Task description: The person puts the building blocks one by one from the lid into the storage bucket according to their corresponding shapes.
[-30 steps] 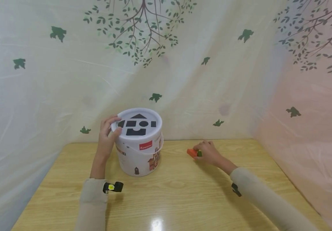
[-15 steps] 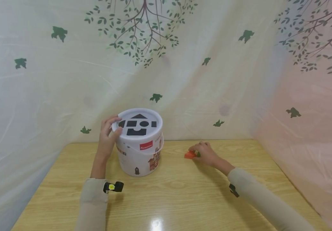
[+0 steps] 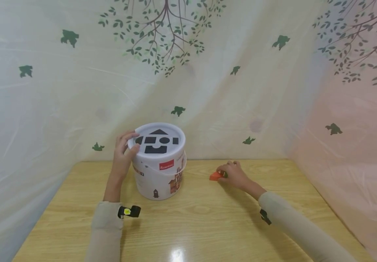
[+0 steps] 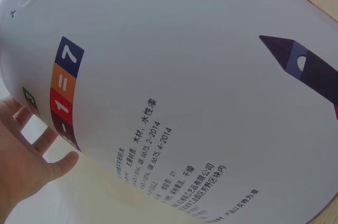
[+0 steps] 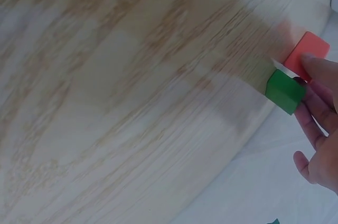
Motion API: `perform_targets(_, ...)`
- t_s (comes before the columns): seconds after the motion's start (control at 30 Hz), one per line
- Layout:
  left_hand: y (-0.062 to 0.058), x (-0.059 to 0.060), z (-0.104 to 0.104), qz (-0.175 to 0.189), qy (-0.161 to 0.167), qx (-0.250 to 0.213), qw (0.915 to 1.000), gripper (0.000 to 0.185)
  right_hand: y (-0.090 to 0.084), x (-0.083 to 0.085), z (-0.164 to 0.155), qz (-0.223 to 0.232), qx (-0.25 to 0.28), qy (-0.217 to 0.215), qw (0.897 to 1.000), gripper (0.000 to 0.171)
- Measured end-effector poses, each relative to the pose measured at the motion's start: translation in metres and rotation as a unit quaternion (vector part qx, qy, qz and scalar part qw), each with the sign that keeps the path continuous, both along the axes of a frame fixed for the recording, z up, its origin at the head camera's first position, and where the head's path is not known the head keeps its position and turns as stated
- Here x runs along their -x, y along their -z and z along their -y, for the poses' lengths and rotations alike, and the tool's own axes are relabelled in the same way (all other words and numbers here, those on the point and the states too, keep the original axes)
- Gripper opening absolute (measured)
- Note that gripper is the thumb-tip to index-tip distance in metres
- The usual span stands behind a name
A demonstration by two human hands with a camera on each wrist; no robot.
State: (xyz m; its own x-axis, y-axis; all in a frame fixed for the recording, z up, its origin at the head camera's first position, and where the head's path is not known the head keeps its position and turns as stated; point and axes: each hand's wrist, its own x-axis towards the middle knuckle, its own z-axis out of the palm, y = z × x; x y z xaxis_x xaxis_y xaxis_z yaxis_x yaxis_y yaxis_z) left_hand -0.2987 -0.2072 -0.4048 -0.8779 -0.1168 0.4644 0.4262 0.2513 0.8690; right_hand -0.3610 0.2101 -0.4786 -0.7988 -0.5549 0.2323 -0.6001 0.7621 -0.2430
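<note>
Inspector A: The left hand (image 3: 123, 154) is holding the bucket (image 3: 158, 171) at its lid (image 3: 158, 141), thumb on the rim and fingers curling over the top edge. The bucket is standing upright on the table (image 3: 195, 222), toward the back, left of centre.

Inspector B: And the right hand (image 3: 235, 174)?

A: It is resting on the table to the right of the bucket, well apart from it. Its fingertips are pinching the orange block (image 3: 214, 176); the green block (image 5: 285, 91) is sitting against the fingers, touching the orange one. I cannot tell whether the green one is being gripped or merely touched.

B: How are the blocks likely to be handling?

A: I am judging them small, rigid and light, probably painted wood with flat faces. Taking them across two opposite flat faces should be holding best. The paint may be a little slick. The bucket looks stiff-walled; its weight I cannot tell.

B: Surface and room?

A: The table is pale wood grain, smooth and glossy, so blocks may be sliding easily. A thin curtain (image 3: 60, 91) printed with branches and green leaves is hanging around the table on three sides.
</note>
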Motion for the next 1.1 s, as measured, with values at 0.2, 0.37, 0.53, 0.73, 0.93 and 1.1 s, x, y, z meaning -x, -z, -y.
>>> perform_targets(0.2,0.001,0.001,0.001,0.001,-0.002,0.001,1.0,0.048,0.001,0.001,0.004,-0.005,0.004,-0.007,1.0,0.034)
perform_targets(0.37,0.002,0.001,0.0,0.002,-0.003,0.002,1.0,0.048,0.003,0.001,0.008,-0.011,0.013,-0.019,1.0,0.033)
perform_targets(0.53,0.002,0.001,0.0,0.001,-0.002,0.001,1.0,0.047,0.001,0.001,0.013,-0.045,0.002,-0.037,0.998,0.03)
perform_targets(0.73,0.001,0.001,-0.001,0.003,-0.001,0.0,1.0,0.049,-0.005,-0.001,0.022,-0.095,-0.008,-0.043,0.995,0.028)
perform_targets(0.93,0.001,0.002,-0.001,-0.002,0.001,-0.002,1.0,0.049,-0.016,-0.003,0.031,-0.149,0.022,-0.053,0.987,0.029)
perform_targets(1.1,0.002,0.003,0.0,-0.011,0.003,-0.004,0.9999,0.048,-0.035,-0.005,0.04,-0.18,0.075,-0.073,0.978,0.027)
